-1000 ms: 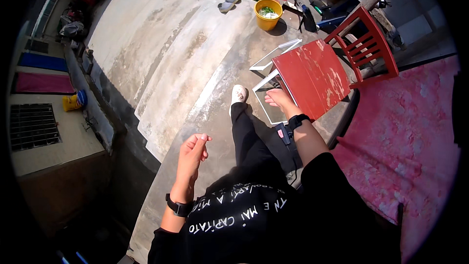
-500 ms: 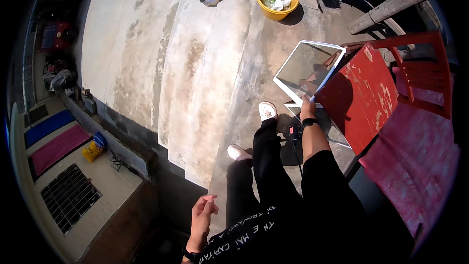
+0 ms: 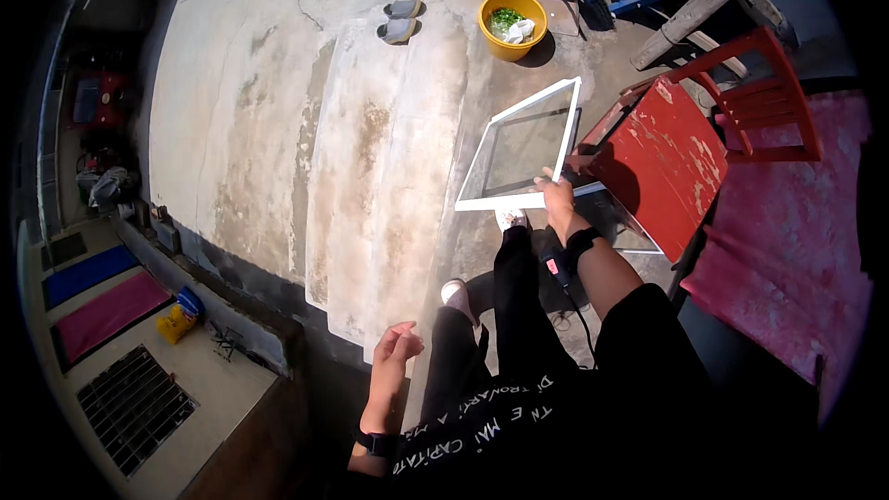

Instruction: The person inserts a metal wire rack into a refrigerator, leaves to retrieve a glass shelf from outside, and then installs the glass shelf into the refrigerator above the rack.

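My right hand (image 3: 557, 200) grips a white-framed window screen (image 3: 567, 130) by its near right corner. The screen is tilted, and its dark see-through mesh (image 3: 519, 159) shows the concrete behind it. Below and right of that hand, a second white-edged frame (image 3: 639, 251) is partly hidden under the arm and the red seat. Beside my right wrist is a black corded tool (image 3: 556, 265) with a pink part; its kind is unclear. My left hand (image 3: 395, 346) hovers near my left leg, fingers loosely curled, with nothing visible in it.
A red chair with a worn seat (image 3: 669, 162) stands at right, near pink cloth (image 3: 778, 241). Concrete steps (image 3: 370, 176) drop away at left. A yellow bucket (image 3: 513, 26) with greens, grey slippers (image 3: 398, 30) and a wooden pole (image 3: 708, 9) are farther off.
The window screen has swung left and tilted, with my right hand still on it. My left hand has shifted slightly upward. The view has turned a little.
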The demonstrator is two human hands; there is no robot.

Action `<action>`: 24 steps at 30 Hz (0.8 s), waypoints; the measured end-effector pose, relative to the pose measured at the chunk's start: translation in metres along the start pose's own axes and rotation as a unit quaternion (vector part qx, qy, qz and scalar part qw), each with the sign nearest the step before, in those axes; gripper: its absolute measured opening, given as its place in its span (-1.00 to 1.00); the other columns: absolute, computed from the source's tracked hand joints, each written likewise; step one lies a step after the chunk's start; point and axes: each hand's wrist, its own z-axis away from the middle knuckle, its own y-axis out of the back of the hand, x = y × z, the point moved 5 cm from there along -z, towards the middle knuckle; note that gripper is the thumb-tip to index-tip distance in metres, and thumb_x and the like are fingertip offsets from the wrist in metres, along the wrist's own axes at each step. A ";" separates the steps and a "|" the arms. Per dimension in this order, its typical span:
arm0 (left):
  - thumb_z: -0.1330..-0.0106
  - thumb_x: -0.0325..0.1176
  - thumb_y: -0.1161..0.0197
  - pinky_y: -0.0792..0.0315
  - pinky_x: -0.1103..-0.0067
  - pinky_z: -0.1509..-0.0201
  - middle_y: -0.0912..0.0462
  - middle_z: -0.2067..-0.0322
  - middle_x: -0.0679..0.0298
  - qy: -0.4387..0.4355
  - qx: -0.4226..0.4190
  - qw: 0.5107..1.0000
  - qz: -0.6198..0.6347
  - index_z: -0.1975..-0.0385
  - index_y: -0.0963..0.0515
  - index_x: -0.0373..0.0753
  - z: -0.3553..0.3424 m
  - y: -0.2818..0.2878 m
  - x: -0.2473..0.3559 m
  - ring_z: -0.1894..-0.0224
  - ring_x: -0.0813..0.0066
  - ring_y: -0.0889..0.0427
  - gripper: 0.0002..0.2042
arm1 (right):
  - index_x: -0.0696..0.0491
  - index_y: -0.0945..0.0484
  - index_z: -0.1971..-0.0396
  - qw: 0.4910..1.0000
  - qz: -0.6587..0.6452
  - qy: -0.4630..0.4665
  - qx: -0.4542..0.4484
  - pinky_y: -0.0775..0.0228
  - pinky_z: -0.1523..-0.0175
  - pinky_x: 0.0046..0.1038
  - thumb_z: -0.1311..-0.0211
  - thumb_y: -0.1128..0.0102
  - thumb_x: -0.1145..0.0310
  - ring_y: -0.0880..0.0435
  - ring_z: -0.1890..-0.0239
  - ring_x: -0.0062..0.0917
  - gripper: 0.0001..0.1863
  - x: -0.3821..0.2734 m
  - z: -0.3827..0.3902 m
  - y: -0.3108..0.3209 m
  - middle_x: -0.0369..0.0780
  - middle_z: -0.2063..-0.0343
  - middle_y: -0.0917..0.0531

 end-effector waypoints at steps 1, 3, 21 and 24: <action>-0.30 -0.29 -0.01 -0.32 0.61 0.08 -0.51 0.34 0.30 -0.011 0.014 1.000 -0.003 0.09 -0.38 -0.29 -0.004 0.015 -0.005 0.24 0.54 -0.48 -0.73 | 0.17 -0.22 -0.09 0.999 -0.027 -0.013 -0.040 -0.47 0.23 -0.37 -0.07 -0.04 0.56 -0.61 0.31 -0.31 -0.49 -0.015 0.053 -0.001 -0.02 0.19 -0.52; -0.29 -0.24 -0.03 -0.22 0.55 -0.08 -0.45 0.13 0.24 -0.028 0.050 0.998 -0.026 0.00 -0.33 -0.28 -0.013 0.051 -0.013 0.04 0.46 -0.40 -0.65 | 0.23 -0.16 -0.11 0.990 -0.081 -0.031 -0.109 -0.46 0.15 -0.33 -0.07 -0.04 0.52 -0.59 0.23 -0.25 -0.45 -0.020 0.142 0.010 0.01 0.16 -0.50; -0.23 0.04 -0.03 -0.29 0.61 0.54 -0.44 0.67 0.27 -0.129 -0.298 0.768 -0.552 0.44 -0.46 -0.41 0.079 -0.085 -0.093 0.62 0.54 -0.38 -0.51 | 0.21 -0.34 0.07 0.879 -0.436 0.063 0.184 -0.50 0.15 -0.41 -0.12 0.14 0.50 -0.61 0.23 -0.24 -0.66 0.161 0.704 0.275 0.06 0.19 -0.55; -0.21 0.04 -0.06 -0.28 0.61 0.52 -0.45 0.69 0.26 -0.136 -0.370 0.669 -0.630 0.49 -0.48 -0.40 0.099 -0.147 -0.130 0.61 0.55 -0.37 -0.52 | 0.29 -0.29 0.03 0.834 -0.495 0.050 0.239 -0.50 0.15 -0.41 -0.12 0.14 0.43 -0.60 0.19 -0.23 -0.60 0.225 0.735 0.311 0.05 0.19 -0.55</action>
